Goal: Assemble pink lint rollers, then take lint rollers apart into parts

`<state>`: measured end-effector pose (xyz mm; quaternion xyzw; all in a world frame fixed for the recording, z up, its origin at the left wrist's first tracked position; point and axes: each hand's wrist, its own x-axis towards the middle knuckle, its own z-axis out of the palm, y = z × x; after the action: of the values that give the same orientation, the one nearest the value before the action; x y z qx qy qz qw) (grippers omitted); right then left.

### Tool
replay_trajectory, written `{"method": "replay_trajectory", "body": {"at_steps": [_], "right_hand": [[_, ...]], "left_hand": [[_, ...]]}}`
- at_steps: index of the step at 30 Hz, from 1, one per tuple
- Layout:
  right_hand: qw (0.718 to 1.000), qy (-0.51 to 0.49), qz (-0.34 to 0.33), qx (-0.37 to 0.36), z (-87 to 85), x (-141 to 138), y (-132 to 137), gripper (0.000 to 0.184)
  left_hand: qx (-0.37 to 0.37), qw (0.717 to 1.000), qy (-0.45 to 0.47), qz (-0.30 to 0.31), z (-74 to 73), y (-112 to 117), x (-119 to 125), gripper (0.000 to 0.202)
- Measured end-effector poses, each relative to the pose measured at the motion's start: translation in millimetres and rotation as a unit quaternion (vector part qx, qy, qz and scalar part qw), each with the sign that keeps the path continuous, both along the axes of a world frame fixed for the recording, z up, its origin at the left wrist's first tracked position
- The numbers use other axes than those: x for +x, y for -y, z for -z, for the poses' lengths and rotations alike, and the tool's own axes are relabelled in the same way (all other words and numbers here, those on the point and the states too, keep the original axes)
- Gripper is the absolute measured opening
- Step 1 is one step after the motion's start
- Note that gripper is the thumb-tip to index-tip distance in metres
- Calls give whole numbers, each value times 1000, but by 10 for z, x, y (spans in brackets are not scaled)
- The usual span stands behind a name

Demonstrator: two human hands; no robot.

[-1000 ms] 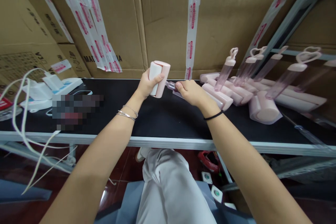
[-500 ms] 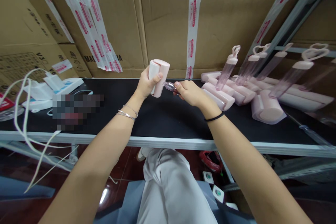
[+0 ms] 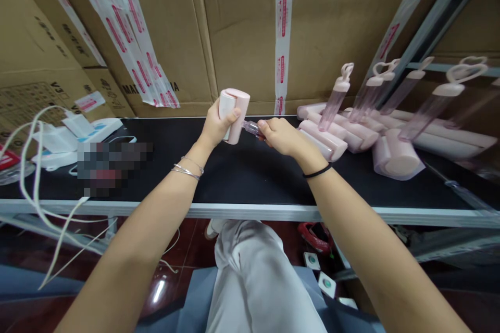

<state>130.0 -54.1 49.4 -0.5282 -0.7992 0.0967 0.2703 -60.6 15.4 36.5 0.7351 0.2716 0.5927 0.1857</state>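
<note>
As the right hand (image 3: pixel 280 136), pinching the clear handle (image 3: pixel 251 127), has edged left, its tip now meets the pink roller (image 3: pixel 235 114) gripped in the left hand (image 3: pixel 214 127) above the bench (image 3: pixel 250 179), nearly joined.

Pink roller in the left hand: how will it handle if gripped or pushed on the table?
Probably light: the left hand alone holds the pink roller up. Seems stiff: no dent shows under that grip. Being a cylinder, it may roll if laid sideways on the black table.
</note>
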Motion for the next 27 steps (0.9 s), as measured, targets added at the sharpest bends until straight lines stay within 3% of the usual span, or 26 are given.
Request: {"method": "replay_trajectory", "body": {"at_steps": [5, 9, 18, 24, 27], "right_hand": [[999, 35, 20, 6, 8, 28, -36, 48], [999, 35, 8, -6, 4, 46, -48, 48], [997, 57, -7, 57, 46, -24, -24, 50], [997, 15, 25, 74, 98, 10, -137, 45], [986, -63, 94, 123, 89, 127, -222, 43]], "left_hand": [[15, 997, -64, -30, -17, 65, 20, 64], [17, 998, -57, -28, -10, 84, 48, 64], [-17, 1000, -26, -2, 12, 79, 66, 63], [-40, 996, 4, -74, 59, -20, 83, 54], [-90, 989, 78, -85, 67, -67, 95, 49]]}}
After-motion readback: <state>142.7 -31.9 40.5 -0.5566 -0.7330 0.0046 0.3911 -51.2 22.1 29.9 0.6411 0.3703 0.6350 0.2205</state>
